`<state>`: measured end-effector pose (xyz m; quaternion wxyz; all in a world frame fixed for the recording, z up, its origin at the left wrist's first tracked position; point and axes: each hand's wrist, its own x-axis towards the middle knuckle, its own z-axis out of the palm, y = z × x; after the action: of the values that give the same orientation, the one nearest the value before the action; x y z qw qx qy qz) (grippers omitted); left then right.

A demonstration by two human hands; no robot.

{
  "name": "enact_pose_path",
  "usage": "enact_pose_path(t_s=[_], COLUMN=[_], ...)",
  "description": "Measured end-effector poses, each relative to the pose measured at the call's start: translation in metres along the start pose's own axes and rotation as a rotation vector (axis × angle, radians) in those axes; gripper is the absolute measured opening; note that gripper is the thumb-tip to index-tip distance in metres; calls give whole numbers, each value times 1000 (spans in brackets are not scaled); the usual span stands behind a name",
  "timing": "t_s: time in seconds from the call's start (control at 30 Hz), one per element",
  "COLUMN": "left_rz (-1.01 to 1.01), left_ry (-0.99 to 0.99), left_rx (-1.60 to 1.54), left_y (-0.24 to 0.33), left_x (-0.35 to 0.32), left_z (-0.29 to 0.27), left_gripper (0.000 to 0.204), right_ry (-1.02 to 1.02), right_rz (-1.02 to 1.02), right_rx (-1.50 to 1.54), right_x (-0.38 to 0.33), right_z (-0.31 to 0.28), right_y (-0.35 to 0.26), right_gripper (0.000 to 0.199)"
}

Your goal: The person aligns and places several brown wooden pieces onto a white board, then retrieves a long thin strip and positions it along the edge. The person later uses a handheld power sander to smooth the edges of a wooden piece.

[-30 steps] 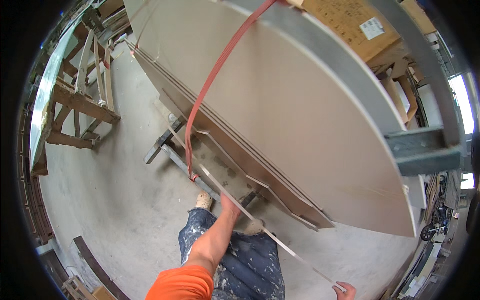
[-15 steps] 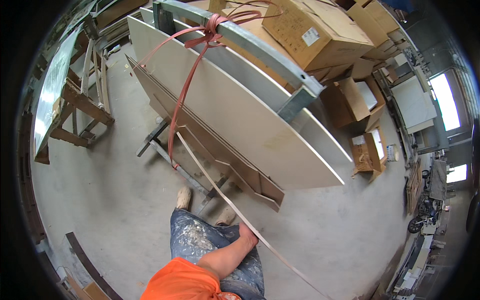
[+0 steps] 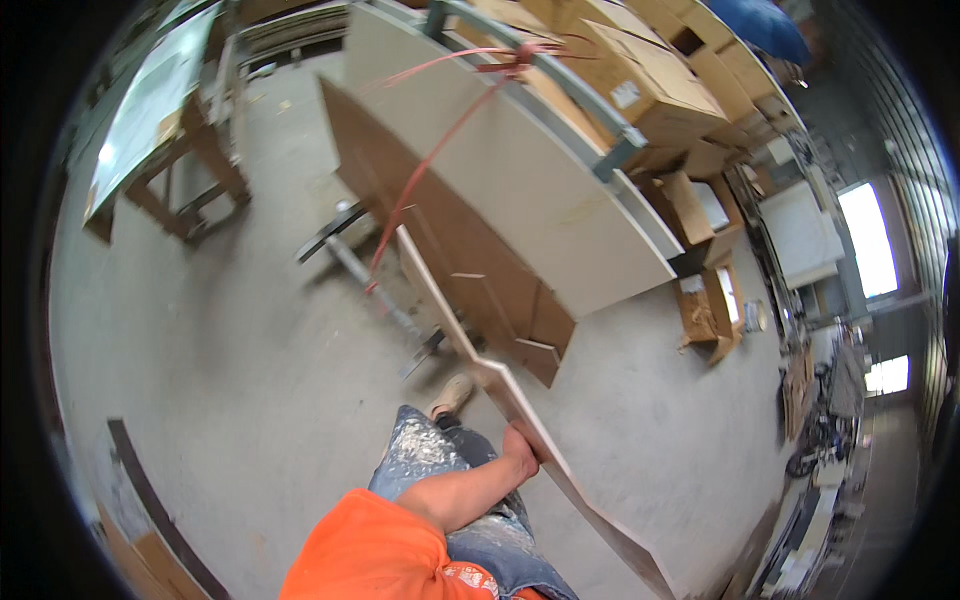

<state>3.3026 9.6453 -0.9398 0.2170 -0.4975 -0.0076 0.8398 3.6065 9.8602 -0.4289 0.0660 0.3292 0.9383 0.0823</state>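
My left hand [image 3: 520, 450] grips the edge of a long thin panel [image 3: 450, 320] that stands on edge and runs from near the rack down to the lower right of the view. My bare forearm reaches to it from an orange sleeve, above paint-spattered trousers. A stack of large pale and brown panels [image 3: 520, 190] leans on a metal rack [image 3: 380, 290], with a red strap [image 3: 430, 160] hanging over it. The held panel stands apart from the stack. My right hand is not visible.
Cardboard boxes [image 3: 640, 80] are piled behind the stack and to its right. A wooden trestle with a sheet on it [image 3: 170, 150] stands at the left. Dark strips [image 3: 150, 500] lie on the concrete floor at the lower left. A bicycle [image 3: 815, 430] and clutter line the right.
The view has drawn back from the leaning stack. The thin panel has come away from the stack, and my left hand has shifted along its edge. The hand at the lower right has left the view.
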Motion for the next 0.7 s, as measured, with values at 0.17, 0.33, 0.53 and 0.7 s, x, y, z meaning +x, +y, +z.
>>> enact_pose_path(t_s=[0.17,0.33,0.53,0.7], left_rz=[176,352,523,551], left_ry=[39,-48,-53,-60], left_rx=[-180,-350,-618,-843], left_y=[38,84,114,117], left_x=[-34,-48,-83,-144], left_z=[-71,-155,-223,-265], left_gripper=[42,52,56,48], right_ry=[-108,95,256,529], right_rz=[-93,-432,-978,-1318], right_rx=[113,83,4,-19], right_x=[-8,-19,-26,-36], right_z=[13,-26,-82,-98], right_y=[20,-48,-128,-182], right_gripper=[27,31,34,44])
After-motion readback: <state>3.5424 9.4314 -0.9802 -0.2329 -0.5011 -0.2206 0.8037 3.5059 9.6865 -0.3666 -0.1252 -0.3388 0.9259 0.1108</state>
